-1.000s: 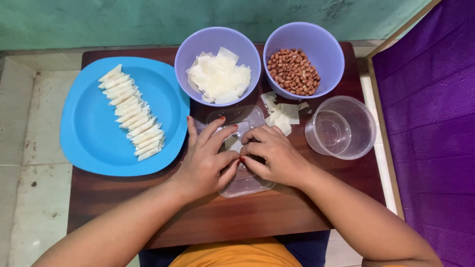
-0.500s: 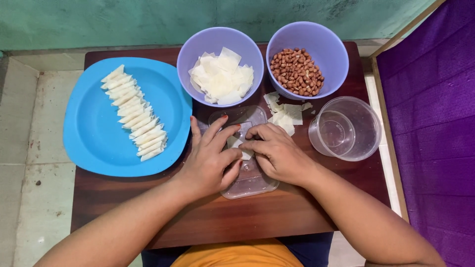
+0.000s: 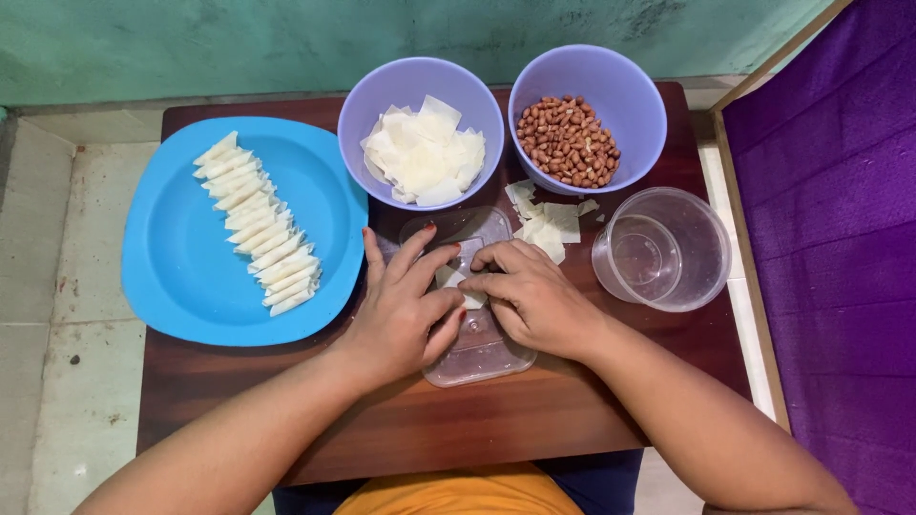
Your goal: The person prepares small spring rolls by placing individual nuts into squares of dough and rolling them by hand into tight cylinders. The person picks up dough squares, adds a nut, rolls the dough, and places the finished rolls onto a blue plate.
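Setting: dark wooden table point(image 3: 592, 420), green wall at far side, purple cloth at right.
Left hand point(image 3: 405, 310), right hand point(image 3: 534, 300): fingertips pressed together, pinching small white wrapper piece point(image 3: 448, 278) over clear plastic lid point(image 3: 477, 348), centre near.
Step, judged: folding or rolling wrapper; next move calls for firm, even pinch.
Left: blue plate point(image 3: 172, 277) with row of finished rolls point(image 3: 258, 224).
Far: bowl of wrappers point(image 3: 422, 153), bowl of peanuts point(image 3: 570, 141).
Right: clear tub point(image 3: 663, 250).

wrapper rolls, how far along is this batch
Done: a row of rolled wrappers on the blue plate. In hand: left hand and right hand folding one wrapper over the clear lid. Left: wrapper squares and peanuts fill both bowls.
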